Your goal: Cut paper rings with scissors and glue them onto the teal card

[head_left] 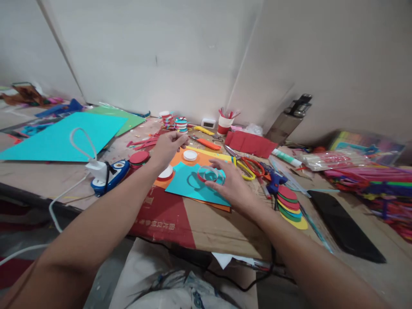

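My left hand (171, 148) is raised over the back of the work area, fingertips pinched together. Whatever they hold, if anything, is too small to make out. Thumb and fingers of my right hand (229, 182) close around a thin red-and-white ring (206, 174), above a turquoise sheet (186, 189). That sheet lies over orange paper (178, 160). A round white lid-like piece (190, 155) rests on the orange paper between my hands. Another white piece with a red edge (166, 172) sits under my left wrist. An orange utility knife (209, 143) lies just beyond.
Scissors (247, 165), a blue glue gun (276, 179) and stacked paper discs (289, 206) lie right, near a black phone (346, 225). A cup of sticks (224, 124) stands behind. Leftward are a blue plugged-in power strip (111, 177) and a large turquoise sheet (64, 137).
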Action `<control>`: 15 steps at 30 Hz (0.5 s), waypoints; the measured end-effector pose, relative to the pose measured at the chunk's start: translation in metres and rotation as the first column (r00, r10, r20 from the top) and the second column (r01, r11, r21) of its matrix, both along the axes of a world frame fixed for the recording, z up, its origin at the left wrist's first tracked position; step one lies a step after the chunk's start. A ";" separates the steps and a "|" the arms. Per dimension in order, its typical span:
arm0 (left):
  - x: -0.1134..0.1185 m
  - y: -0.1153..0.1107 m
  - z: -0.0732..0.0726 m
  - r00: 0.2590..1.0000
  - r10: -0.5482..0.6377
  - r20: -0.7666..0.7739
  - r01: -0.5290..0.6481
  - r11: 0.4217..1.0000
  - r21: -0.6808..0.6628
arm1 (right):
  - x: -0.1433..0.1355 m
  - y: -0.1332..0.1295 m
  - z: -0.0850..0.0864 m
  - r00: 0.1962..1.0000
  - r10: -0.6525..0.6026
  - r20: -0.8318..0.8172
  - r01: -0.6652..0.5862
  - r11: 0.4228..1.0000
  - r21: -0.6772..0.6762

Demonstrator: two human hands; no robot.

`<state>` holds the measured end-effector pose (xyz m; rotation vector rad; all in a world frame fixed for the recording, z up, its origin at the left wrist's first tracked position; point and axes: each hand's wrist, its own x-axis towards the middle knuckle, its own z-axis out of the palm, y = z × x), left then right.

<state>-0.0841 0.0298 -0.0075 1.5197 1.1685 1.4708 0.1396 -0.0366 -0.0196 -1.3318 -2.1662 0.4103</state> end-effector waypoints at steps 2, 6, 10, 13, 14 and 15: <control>0.001 0.000 -0.002 1.000 -0.004 -0.020 0.004 1.000 0.002 | -0.012 -0.003 0.000 0.998 0.024 0.052 -0.024 1.000 0.001; 0.002 0.000 -0.003 0.999 -0.005 -0.036 0.005 1.000 0.006 | -0.035 -0.005 -0.002 0.988 0.076 0.134 -0.078 0.997 0.010; 0.001 0.001 -0.003 0.998 -0.007 -0.066 0.007 1.000 0.003 | -0.038 -0.001 -0.001 0.978 0.102 0.180 -0.100 0.995 -0.025; -0.001 -0.001 0.000 0.979 -0.077 -0.189 0.070 0.997 -0.042 | -0.016 0.009 0.002 0.987 0.015 0.161 -0.014 1.000 -0.009; -0.002 -0.003 0.003 0.956 -0.135 -0.260 0.121 0.990 -0.070 | -0.006 0.014 0.001 0.984 -0.015 0.176 0.016 1.000 -0.004; -0.004 -0.005 0.006 0.914 -0.221 -0.340 0.196 0.975 -0.107 | 0.005 0.019 0.000 0.980 -0.057 0.192 0.057 0.998 0.005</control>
